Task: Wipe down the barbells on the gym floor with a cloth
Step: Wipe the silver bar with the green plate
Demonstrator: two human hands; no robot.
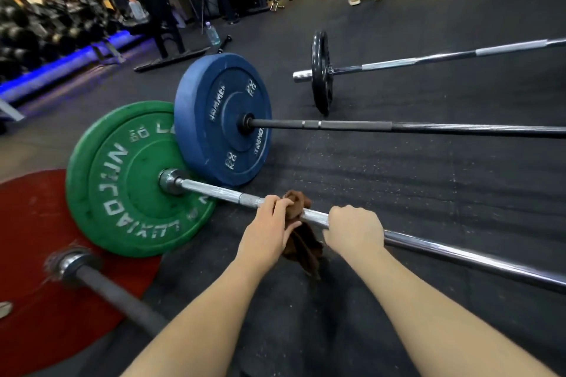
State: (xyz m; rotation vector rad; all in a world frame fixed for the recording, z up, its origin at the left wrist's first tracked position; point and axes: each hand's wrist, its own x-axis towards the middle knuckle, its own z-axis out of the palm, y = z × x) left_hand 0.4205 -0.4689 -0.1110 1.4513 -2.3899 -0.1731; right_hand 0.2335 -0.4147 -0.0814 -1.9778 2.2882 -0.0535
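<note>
Left hand (269,232): bare, back and thumb in view.
Right hand (355,229): bare, back in view.
Left forearm (196,315): bare to the frame edge at 7 o'clock.
Right forearm (428,315): bare to the edge at 5 o'clock.

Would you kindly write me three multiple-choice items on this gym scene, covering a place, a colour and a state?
1. Where is the cloth?
A. on the bar with the blue plate
B. on the bar with the green plate
C. flat on the floor

2. What colour is the cloth?
A. white
B. brown
C. yellow

3. What is the right hand doing?
A. hovering open
B. holding a bottle
C. gripping the bar

Answers:
1 B: the left hand holds it wrapped on that chrome bar.
2 B: it is dark brown.
3 C: it is curled round the bare bar beside the cloth.
</note>
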